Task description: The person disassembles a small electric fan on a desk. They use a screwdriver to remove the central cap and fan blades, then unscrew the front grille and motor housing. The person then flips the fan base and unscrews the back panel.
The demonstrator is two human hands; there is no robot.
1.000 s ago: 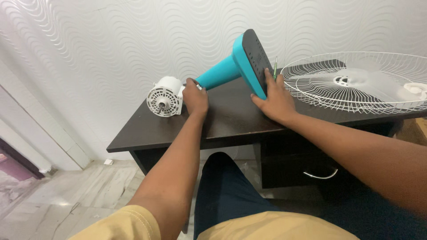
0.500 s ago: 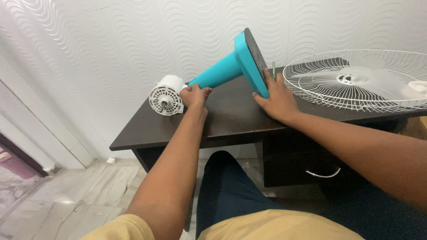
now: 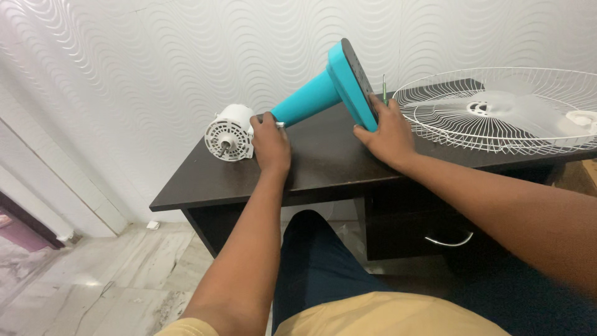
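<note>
Head view: left hand point(image 3: 272, 146) closed on teal fan stand point(image 3: 311, 99) neck; right hand point(image 3: 388, 134) grips its base. Rigid plastic, likely bottom-heavy; hold both ends.

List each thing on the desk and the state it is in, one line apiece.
Teal fan stand: tipped on its side, base lifted.
White motor housing: lying at the stand's neck.
Wire fan guard: flat on the desk.
Left hand: at the neck joint.
Right hand: grip on the base edge.
Desk drawer: closed.
</note>
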